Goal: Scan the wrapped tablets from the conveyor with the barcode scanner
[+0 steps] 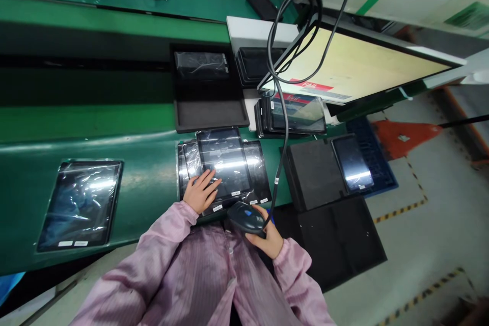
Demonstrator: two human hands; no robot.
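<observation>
My left hand (pixel 202 191) lies flat, fingers spread, on the top bagged tablet (pixel 225 163) of a fanned stack at the green bench's near edge. Below that stack my right hand (pixel 267 237) is wrapped round a black barcode scanner (pixel 246 217). The scanner's black cable (pixel 282 127) rises past the stack toward the monitor. White labels show along the lower edges of the stacked tablets.
Another bagged tablet (pixel 80 201) lies at the left on the green bench (pixel 145 183). Black foam trays (pixel 210 112) sit behind the stack, one holding a tablet (pixel 200 65). A tilted monitor (pixel 359 69) stands at the right. More tablets (pixel 294 114) and black foam blocks (pixel 313 173) lie below it.
</observation>
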